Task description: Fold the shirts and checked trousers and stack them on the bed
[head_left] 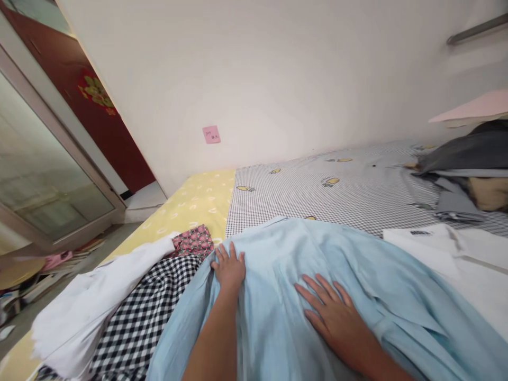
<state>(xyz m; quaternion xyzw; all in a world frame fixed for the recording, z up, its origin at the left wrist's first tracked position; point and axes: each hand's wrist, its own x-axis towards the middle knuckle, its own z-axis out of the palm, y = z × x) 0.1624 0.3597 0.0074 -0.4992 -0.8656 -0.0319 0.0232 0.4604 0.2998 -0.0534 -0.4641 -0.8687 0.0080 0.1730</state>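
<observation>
- One shirt (pixel 278 280), pale blue, on the bed (pixel 286 201) before the person; runs past the lower edge of view.
- Looks: plain cloth, spread wide, soft creases running down its middle, deeper folds at right.
- Two hands, both on the shirt, apart. Left hand (pixel 230 270) at its upper left edge; right hand (pixel 337 317) lower, nearer the middle.
- Grip: both wide open, palms down, fingers spread, lying on the cloth rather than clutching it.
- Left of shirt: one checked garment (pixel 148 312), one red floral cloth (pixel 193 241), one white garment (pixel 91 301).
- Right: one white top (pixel 424 246) with dark label; beyond, one clothes pile (pixel 464 159), count unclear.
- Wall: one pink note (pixel 211 134), one rail (pixel 478 29).
</observation>
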